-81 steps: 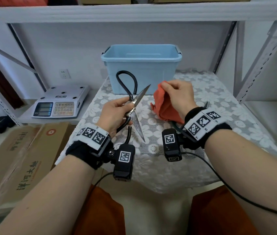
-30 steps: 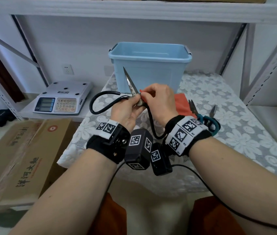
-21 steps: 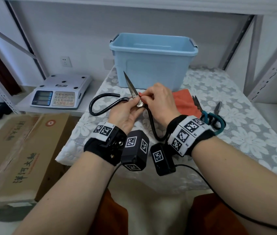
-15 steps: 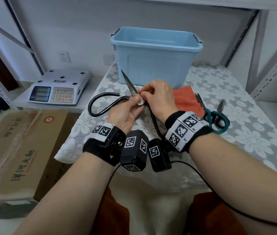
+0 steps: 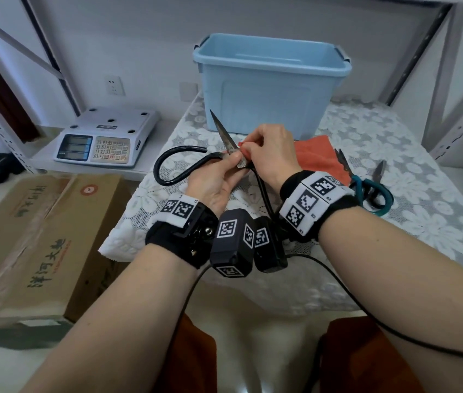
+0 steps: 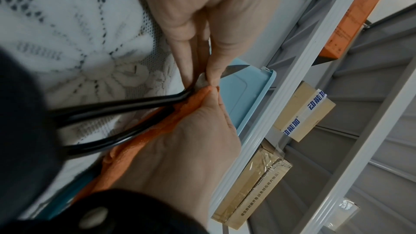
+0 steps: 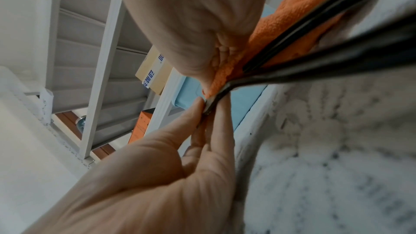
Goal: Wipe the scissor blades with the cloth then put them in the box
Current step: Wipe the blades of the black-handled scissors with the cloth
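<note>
Black-handled scissors [image 5: 173, 168] are held above the lace-covered table [image 5: 394, 154], one blade [image 5: 222, 131] pointing up toward the blue box [image 5: 270, 80]. My left hand [image 5: 234, 163] pinches the scissors near the pivot. My right hand [image 5: 245, 147] pinches a corner of the orange cloth [image 5: 318, 160] against the metal beside the left fingertips; the rest of the cloth trails onto the table. In the left wrist view the left fingers [image 6: 211, 70] clamp the blade and the cloth [image 6: 180, 113] lies under the right palm. The right wrist view shows the cloth [image 7: 281, 24] against the black handles [image 7: 315, 72].
A second pair of scissors with teal handles [image 5: 372, 191] lies on the table right of the cloth. A white weighing scale [image 5: 105, 137] sits on a low shelf to the left, cardboard boxes [image 5: 40, 236] below it. Grey shelf posts [image 5: 451, 109] flank the table.
Since 2.7 s ago the scissors have turned blade-up and both hands have met at the pivot, the cloth pinched on the metal. Over the last second the hands barely move.
</note>
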